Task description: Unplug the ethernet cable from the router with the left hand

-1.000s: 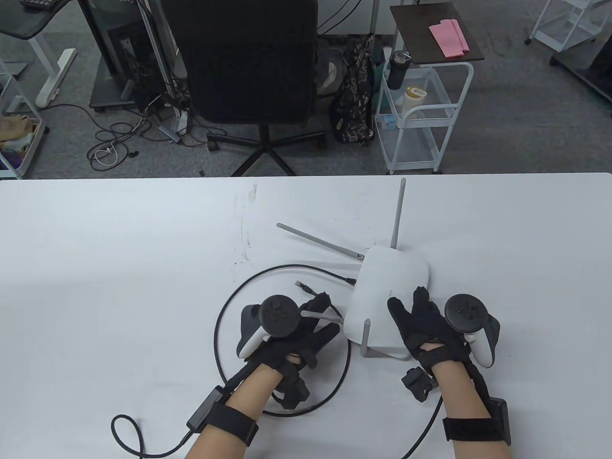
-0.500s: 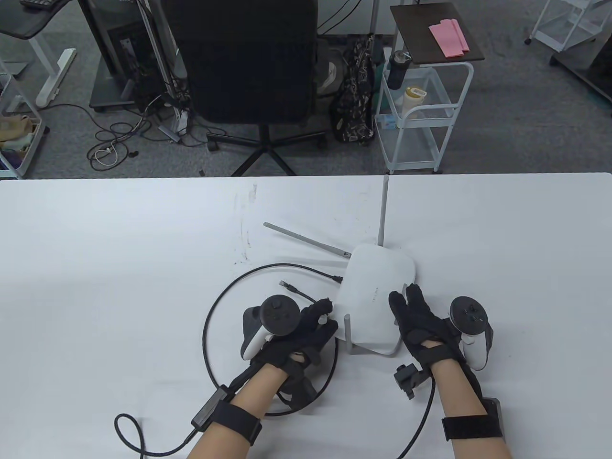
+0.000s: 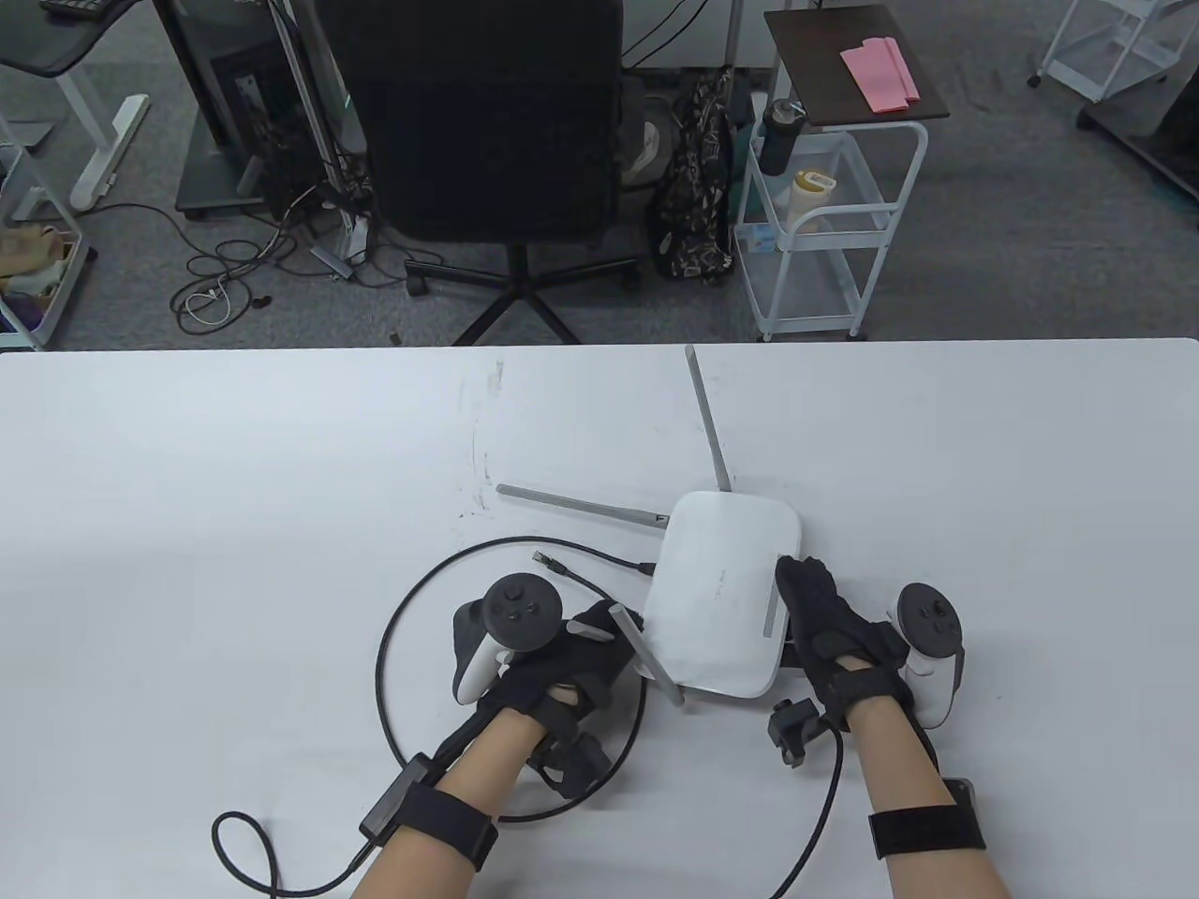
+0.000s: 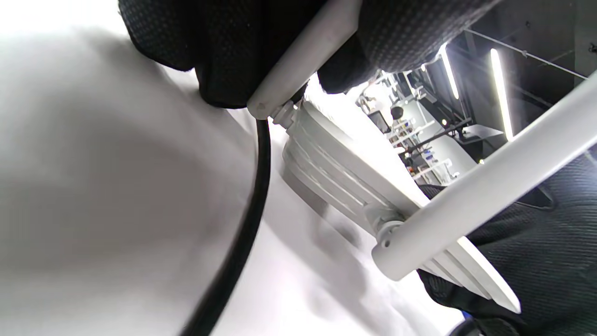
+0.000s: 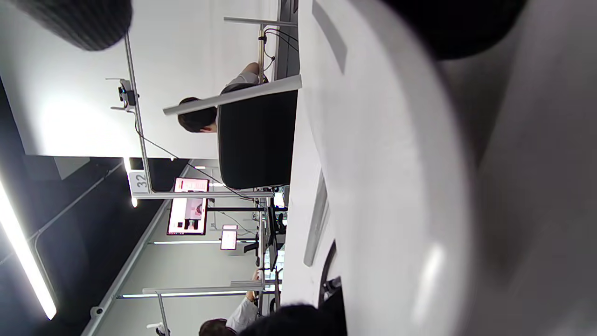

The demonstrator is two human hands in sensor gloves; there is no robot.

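Observation:
The white router [image 3: 721, 581] lies flat on the table with several grey antennas. A black ethernet cable [image 3: 379, 655] loops around my left hand. One plug [image 3: 646, 567] sits at the router's left edge; the other plug [image 3: 542, 558] lies loose on the table. My left hand [image 3: 585, 646] is at the router's near-left corner, its fingers closed around an antenna [image 4: 308, 56]. In the left wrist view the cable [image 4: 252, 210] runs up to that corner of the router [image 4: 336, 158]. My right hand [image 3: 824, 627] holds the router's right side, which fills the right wrist view [image 5: 387, 186].
The white table [image 3: 234, 515] ends at its far edge just beyond the upright-pointing antenna [image 3: 707, 421]. A black office chair [image 3: 487, 122] and a white cart [image 3: 824, 215] stand on the floor behind. A glove lead [image 3: 244, 843] curls at the near left.
The router has turned counter-clockwise and slid left toward me, with its far antenna swinging left. The cable loop shifted left with it. My left hand has closed on the near-left antenna.

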